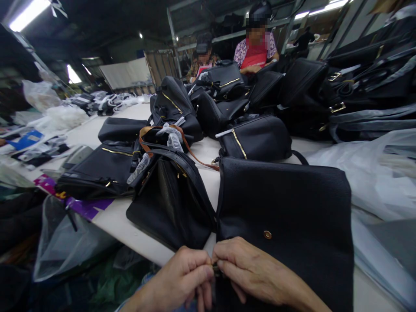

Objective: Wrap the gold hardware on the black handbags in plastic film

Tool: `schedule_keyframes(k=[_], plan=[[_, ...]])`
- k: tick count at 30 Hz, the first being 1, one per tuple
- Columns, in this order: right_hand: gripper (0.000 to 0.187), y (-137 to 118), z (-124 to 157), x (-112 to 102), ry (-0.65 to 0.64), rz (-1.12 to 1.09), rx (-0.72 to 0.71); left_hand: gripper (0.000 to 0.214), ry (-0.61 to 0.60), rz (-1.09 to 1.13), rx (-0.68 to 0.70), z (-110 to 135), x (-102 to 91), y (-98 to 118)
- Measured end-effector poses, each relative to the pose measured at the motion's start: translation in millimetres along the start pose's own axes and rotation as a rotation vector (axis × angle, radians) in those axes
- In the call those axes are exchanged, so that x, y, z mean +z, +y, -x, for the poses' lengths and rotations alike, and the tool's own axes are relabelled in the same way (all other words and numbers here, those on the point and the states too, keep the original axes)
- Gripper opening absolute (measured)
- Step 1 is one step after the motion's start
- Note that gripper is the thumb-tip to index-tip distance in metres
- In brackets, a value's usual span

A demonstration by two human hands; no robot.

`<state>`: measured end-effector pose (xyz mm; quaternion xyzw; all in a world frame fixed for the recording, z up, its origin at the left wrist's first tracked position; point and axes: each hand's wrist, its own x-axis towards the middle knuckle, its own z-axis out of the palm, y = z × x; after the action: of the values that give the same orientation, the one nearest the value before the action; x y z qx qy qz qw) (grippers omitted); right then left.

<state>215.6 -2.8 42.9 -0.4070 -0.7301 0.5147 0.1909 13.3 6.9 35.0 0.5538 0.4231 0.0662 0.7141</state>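
A flat black leather bag (286,212) with a small gold snap lies in front of me at the near edge of the white table (208,177). My left hand (182,279) and my right hand (251,271) meet at the bag's near left corner. Both are closed in a pinch on a small dark metal part of the bag, too small to name. Just left of it stands another black handbag (172,199) with upright handles.
Several black handbags cover the table, one with a brown strap (182,138). Clear plastic bags lie at the right (373,173) and hang at the lower left (61,238). Two people sit at the far end behind more bags.
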Motion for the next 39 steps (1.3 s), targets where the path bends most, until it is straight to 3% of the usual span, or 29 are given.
schedule_keyframes(k=[7,16,18,21,25,29,35,39], plan=[[0.02,0.9,1.3,-1.5,-0.004,-0.021,0.011,0.039,-0.111,0.122,0.028,-0.8,-6.0,-6.4],[0.019,-4.1,-0.1,-4.5,-0.037,0.028,0.052,0.034,-0.146,0.193,-0.013,2.7,-9.3,-13.2],[0.02,-3.9,-0.6,-4.0,-0.05,0.033,0.072,0.029,-0.074,0.115,-0.02,7.5,-8.8,-7.2],[0.023,-4.3,-1.2,-3.0,-0.04,0.027,0.068,0.017,0.182,-0.249,0.018,12.6,-2.5,4.2],[0.024,-5.0,-0.6,-2.4,-0.002,0.021,0.032,0.038,0.366,-0.611,0.13,7.2,9.6,8.5],[0.022,0.0,1.6,1.4,0.093,0.035,-0.008,0.036,0.359,-0.662,0.25,0.4,10.4,3.5],[0.031,17.6,-1.5,20.8,0.219,0.174,-0.217,0.035,0.328,-0.627,0.129,5.6,0.7,9.1],[0.015,26.5,-6.2,29.8,0.235,0.481,-0.259,0.038,0.249,-0.465,0.067,6.8,-0.8,6.5]])
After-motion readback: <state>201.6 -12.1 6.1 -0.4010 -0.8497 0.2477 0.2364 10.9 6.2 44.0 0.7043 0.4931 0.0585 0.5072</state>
